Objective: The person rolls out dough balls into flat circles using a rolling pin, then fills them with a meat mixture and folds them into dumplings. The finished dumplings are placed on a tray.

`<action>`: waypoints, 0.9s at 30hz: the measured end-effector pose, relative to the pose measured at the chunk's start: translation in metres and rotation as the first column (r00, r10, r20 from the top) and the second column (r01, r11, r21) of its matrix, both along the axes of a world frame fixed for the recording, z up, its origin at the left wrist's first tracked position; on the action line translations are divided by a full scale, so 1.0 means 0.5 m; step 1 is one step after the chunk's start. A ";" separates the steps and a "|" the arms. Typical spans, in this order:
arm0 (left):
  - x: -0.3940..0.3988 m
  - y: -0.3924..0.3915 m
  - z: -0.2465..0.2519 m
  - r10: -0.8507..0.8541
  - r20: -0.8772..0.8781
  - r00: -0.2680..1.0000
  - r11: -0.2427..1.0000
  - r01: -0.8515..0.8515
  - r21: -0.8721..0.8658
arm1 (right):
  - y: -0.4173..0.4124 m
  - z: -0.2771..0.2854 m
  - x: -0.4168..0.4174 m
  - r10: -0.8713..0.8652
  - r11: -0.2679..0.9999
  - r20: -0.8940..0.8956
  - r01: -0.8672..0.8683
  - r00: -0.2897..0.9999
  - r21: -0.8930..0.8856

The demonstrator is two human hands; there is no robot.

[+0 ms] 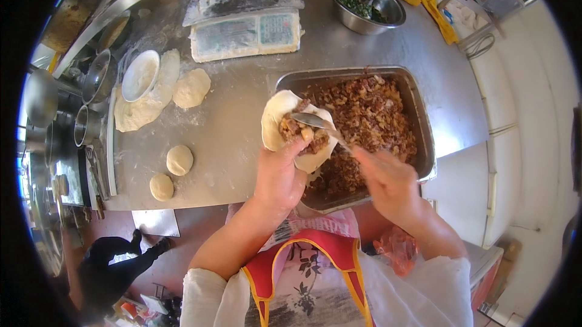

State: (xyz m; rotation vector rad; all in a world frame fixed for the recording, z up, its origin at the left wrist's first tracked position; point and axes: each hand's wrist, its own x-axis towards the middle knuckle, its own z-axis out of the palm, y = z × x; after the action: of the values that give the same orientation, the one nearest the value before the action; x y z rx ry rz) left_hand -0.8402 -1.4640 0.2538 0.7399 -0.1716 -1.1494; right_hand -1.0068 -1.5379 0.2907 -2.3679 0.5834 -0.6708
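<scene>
A flattened round of dough (274, 111) lies across my left hand (280, 177), whose thumb presses on the chunky meat filling (291, 129) in its middle. My right hand (386, 179) grips a metal spoon (311, 120) by the handle, and the spoon's bowl rests against that filling. Below and to the right of the dough is a deep rectangular steel tray (425, 145) holding a heap of brown chopped filling (368, 113). The fingers of my left hand are mostly hidden under the dough.
Two dough balls (179, 160), a flattened dough piece (192, 88) and a white bowl (141, 76) on a dough sheet (136, 115) occupy the steel table's left. Behind stand a floury scale (245, 36) and a steel bowl (368, 27) of chopped greens. Another person (109, 268) is at lower left.
</scene>
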 end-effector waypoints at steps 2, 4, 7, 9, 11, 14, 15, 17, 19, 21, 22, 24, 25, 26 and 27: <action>0.009 0.002 -0.006 0.005 -0.052 0.999 1.000 -0.006 -0.016 | -0.016 0.013 -0.014 -0.130 0.991 -0.003 0.130 0.992 0.035; 0.016 0.003 -0.003 0.008 -0.100 0.995 0.999 -0.011 -0.030 | -0.039 0.002 -0.031 -0.178 0.978 -0.061 0.184 0.982 0.102; 0.025 -0.003 0.001 -0.097 -0.319 0.943 0.984 0.043 -0.172 | -0.068 -0.064 -0.034 0.044 0.990 -0.248 -0.076 0.968 -0.122; 0.020 0.007 -0.004 -0.135 -0.265 0.955 0.973 0.077 -0.217 | -0.061 -0.065 0.010 -0.044 0.970 -0.095 0.065 0.995 0.234; 0.007 0.010 -0.023 -0.184 -0.270 0.945 0.963 0.118 -0.243 | -0.060 -0.047 0.034 -0.155 0.557 0.021 0.070 0.988 0.827; -0.024 -0.011 -0.028 -0.288 -0.213 0.934 0.947 0.244 -0.209 | -0.073 -0.062 0.011 -0.354 0.529 0.170 0.047 0.920 0.848; -0.017 0.001 -0.017 -0.304 -0.167 0.938 0.945 0.276 -0.174 | -0.054 -0.035 0.028 -0.376 0.500 0.198 0.019 0.905 0.866; -0.018 0.012 -0.011 -0.301 -0.138 0.944 0.946 0.277 -0.171 | -0.039 -0.006 0.053 -0.372 0.362 0.233 -0.090 0.899 0.928; -0.008 0.023 0.003 -0.346 -0.072 0.936 0.918 0.322 -0.230 | -0.043 -0.017 0.055 -0.286 0.380 0.223 -0.103 0.932 0.919; 0.003 0.031 0.004 -0.316 -0.073 0.946 0.932 0.294 -0.212 | -0.052 -0.030 0.053 -0.221 0.439 0.248 -0.131 0.943 0.889; 0.008 0.032 -0.001 -0.296 -0.071 0.952 0.936 0.275 -0.218 | -0.057 -0.033 0.060 -0.235 0.438 0.285 -0.160 0.929 0.885; 0.027 0.036 -0.002 -0.280 -0.018 0.960 0.930 0.267 -0.252 | -0.041 -0.005 0.099 -0.241 0.409 0.273 -0.157 0.931 0.899; 0.036 0.042 0.003 -0.286 -0.016 0.958 0.939 0.277 -0.203 | -0.041 -0.014 0.103 -0.243 0.453 0.245 -0.114 0.939 0.884; 0.046 0.052 0.009 -0.292 -0.015 0.956 0.946 0.286 -0.153 | -0.041 -0.033 0.105 -0.246 0.496 0.218 -0.070 0.945 0.865; 0.055 0.060 0.016 -0.296 -0.015 0.955 0.950 0.293 -0.105 | -0.038 -0.031 0.115 -0.223 0.546 0.236 -0.079 0.946 0.834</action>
State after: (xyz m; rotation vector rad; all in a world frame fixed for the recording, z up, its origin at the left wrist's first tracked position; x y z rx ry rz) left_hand -0.8127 -1.4339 0.2618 0.6183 -0.3215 -1.4249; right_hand -0.9494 -1.5570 0.2751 -1.2858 0.6644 -0.5968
